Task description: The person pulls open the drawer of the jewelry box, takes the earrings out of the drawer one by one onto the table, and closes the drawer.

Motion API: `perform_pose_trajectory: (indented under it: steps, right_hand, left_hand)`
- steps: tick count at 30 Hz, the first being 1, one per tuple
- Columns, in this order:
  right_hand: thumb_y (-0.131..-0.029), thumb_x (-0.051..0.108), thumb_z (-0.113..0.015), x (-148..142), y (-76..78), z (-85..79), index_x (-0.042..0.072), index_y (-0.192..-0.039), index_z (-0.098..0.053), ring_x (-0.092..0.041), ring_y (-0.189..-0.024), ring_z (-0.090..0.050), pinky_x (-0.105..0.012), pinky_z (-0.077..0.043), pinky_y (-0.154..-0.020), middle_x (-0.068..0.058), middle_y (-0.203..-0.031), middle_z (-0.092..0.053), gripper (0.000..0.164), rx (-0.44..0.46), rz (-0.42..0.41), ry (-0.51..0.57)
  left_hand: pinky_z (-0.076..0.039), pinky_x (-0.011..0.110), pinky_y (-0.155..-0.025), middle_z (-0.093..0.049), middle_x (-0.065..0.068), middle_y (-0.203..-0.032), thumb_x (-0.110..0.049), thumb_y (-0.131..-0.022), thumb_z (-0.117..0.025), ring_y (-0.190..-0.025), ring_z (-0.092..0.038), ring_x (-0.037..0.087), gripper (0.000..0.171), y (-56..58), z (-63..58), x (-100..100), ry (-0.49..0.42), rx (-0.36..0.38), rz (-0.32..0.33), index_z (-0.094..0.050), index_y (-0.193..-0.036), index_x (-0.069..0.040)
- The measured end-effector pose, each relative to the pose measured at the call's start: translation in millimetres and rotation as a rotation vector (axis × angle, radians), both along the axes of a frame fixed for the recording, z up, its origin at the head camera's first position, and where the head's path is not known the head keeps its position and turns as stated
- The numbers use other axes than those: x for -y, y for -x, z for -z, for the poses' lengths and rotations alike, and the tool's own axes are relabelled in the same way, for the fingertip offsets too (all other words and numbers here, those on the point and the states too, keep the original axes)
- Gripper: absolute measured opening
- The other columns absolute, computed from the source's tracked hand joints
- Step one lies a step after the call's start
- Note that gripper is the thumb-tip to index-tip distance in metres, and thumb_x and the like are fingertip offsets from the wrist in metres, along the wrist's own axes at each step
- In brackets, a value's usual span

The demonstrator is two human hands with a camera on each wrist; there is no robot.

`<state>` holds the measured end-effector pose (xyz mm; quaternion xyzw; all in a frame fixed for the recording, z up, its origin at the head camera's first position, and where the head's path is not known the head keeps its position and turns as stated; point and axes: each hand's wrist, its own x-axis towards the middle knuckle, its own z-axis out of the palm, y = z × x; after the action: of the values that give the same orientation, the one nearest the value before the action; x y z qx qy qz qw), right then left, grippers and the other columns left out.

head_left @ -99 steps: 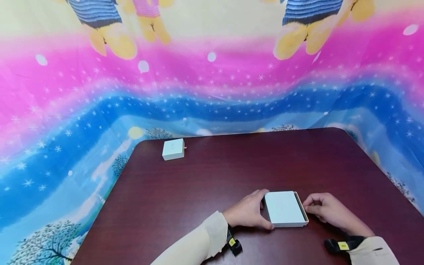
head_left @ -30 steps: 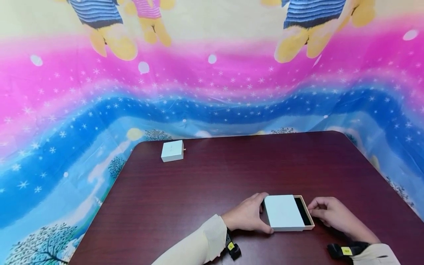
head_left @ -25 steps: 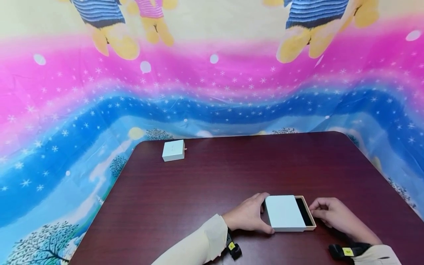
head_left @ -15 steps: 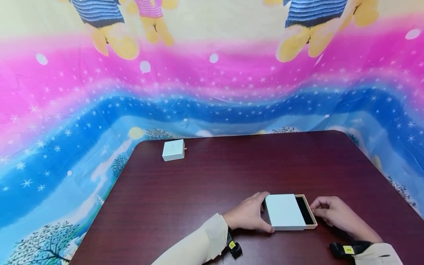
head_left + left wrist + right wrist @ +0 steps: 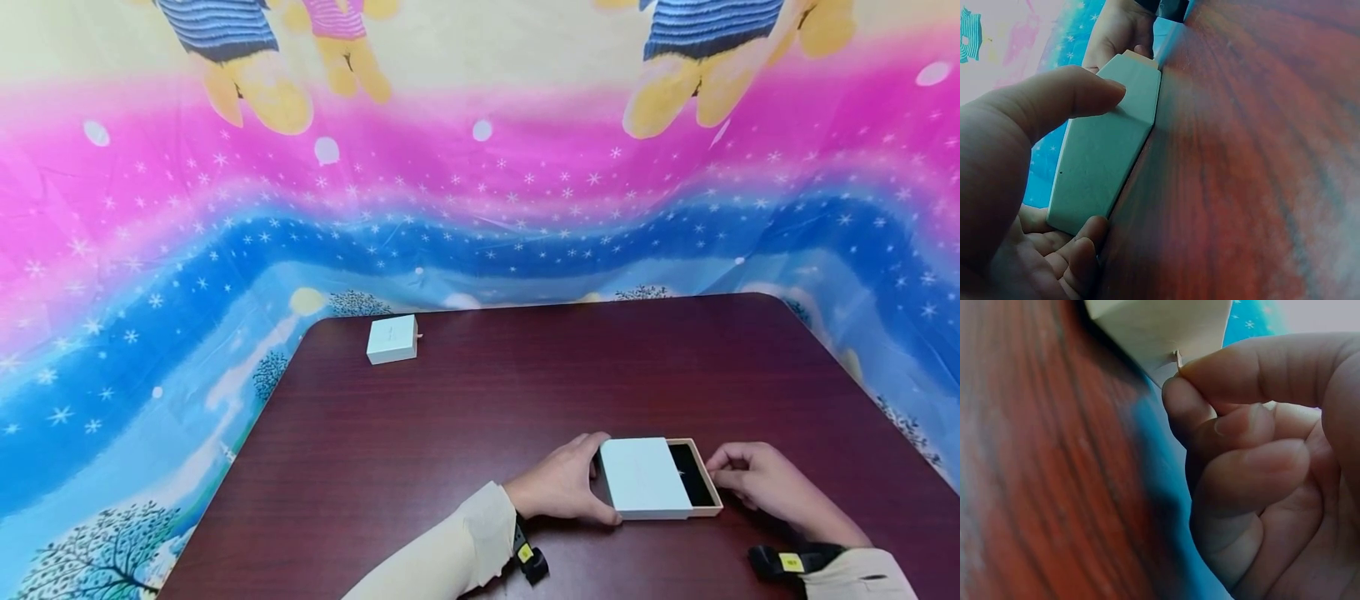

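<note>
Box point(image 5: 645, 475) lies between left hand point(image 5: 558, 482) and right hand point(image 5: 759, 479), touching both.

We could read no text with certainty. On the yellow label point(image 5: 526, 552) of the left black wristband point(image 5: 536, 570) we saw dark marks too small to make out, and similar ones on the yellow sticker point(image 5: 791, 562) of the right black wristband point(image 5: 765, 563). Atop the small white box point(image 5: 392, 339) at the surface's point(image 5: 480, 375) far left, we noticed faint, illegible grey print.
</note>
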<state>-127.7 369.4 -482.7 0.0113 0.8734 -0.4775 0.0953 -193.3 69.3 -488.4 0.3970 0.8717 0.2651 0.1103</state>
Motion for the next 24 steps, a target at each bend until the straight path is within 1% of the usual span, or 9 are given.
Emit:
perform_pose_trajectory:
  steps: [6, 17, 24]
  right_hand:
    - [-0.089, 0.009, -0.066, -2.9, 0.5, 0.5, 0.001, -0.091, -0.067, -0.014, -0.047, -0.047, -0.032, -0.045, -0.045, -0.006, -0.065, -0.055, 0.008, -0.011, -0.002, -0.028]
    - [-0.09, 0.007, -0.066, -4.0, -1.4, -1.6, 0.0, -0.091, -0.067, -0.013, -0.048, -0.046, -0.03, -0.044, -0.045, -0.005, -0.065, -0.054, 0.007, -0.012, 0.01, -0.03]
    - [-0.09, 0.005, -0.065, -4.5, -3.1, -2.7, 0.001, -0.091, -0.067, -0.014, -0.047, -0.045, -0.03, -0.043, -0.045, -0.006, -0.064, -0.054, 0.006, 0.0, 0.031, -0.041]
  left_hand:
    - [-0.04, 0.012, -0.074, -0.049, -0.014, -0.105, -0.049, -0.065, -0.087, -0.083, -0.049, -0.004, 0.103, 0.4, 1.2, -0.5, 0.0, 0.001, 0.004, -0.036, -0.146, -0.013]
    - [-0.04, 0.012, -0.074, -0.049, -0.013, -0.107, -0.049, -0.065, -0.086, -0.083, -0.049, -0.004, 0.103, 1.0, 0.8, -0.1, 0.0, -0.005, 0.003, -0.036, -0.147, -0.012]
    - [-0.04, 0.012, -0.074, -0.05, -0.013, -0.107, -0.05, -0.065, -0.086, -0.083, -0.049, -0.004, 0.103, 1.1, 1.3, -0.4, 0.007, -0.011, 0.006, -0.036, -0.147, -0.012]
